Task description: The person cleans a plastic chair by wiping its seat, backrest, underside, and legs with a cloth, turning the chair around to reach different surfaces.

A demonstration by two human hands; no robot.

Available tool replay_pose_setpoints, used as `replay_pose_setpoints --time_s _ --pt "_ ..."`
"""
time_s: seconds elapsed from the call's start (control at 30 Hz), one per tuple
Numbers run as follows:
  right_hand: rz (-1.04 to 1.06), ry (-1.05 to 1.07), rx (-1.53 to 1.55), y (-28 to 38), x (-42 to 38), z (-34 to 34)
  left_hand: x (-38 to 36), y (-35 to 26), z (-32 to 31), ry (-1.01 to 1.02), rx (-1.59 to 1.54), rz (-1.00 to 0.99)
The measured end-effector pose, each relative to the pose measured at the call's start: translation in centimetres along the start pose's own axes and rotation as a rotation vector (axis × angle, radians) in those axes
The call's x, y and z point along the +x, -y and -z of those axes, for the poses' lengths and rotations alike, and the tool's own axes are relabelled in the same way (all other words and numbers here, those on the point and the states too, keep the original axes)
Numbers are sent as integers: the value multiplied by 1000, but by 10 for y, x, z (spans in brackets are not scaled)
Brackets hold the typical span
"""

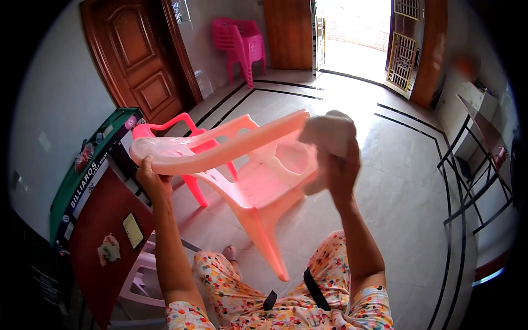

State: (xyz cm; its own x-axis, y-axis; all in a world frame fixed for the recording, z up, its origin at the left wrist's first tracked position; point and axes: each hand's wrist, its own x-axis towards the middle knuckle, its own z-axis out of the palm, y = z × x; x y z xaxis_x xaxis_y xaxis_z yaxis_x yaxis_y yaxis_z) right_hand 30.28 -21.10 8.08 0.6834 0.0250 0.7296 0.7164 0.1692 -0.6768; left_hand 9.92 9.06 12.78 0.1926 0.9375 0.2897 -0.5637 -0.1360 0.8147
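A pale pink plastic armchair (258, 184) is tilted in front of me, with one leg pointing down toward my feet. My left hand (155, 180) grips the chair's edge at its left end, fingers wrapped around it. My right hand (342, 173) is raised at the chair's right side and closed on a greyish-white cloth (329, 133). Both the cloth and the right hand are slightly blurred. The cloth is at the end of the chair's long upper edge; whether it touches there is hard to tell. Just behind stands a brighter pink chair (197, 192), partly hidden.
A dark red table (104, 212) at left holds a yellowish notepad-like item (133, 231) and a crumpled cloth-like item (109, 249). Behind it is a green-edged billiards table (88, 175). Stacked pink chairs (239, 41) stand by the wall. A black-framed table (476, 129) is at right.
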Motion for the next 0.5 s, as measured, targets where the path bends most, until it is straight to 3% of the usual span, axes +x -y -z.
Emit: replay_pose_setpoints --time_s 0.07,0.17,0.27,0.33,0.5 --pt "308 40 -293 26 5 -39 0 -1 -1 -15 -22 2" --pt "523 145 -503 47 -1 -88 0 -2 3 27 18 17" --pt "559 227 -614 45 -2 -105 2 -3 6 46 36 10" --pt "472 266 -574 41 4 -99 6 -1 9 121 51 20" --pt "409 234 -733 3 10 -69 0 -2 -3 46 25 -17"
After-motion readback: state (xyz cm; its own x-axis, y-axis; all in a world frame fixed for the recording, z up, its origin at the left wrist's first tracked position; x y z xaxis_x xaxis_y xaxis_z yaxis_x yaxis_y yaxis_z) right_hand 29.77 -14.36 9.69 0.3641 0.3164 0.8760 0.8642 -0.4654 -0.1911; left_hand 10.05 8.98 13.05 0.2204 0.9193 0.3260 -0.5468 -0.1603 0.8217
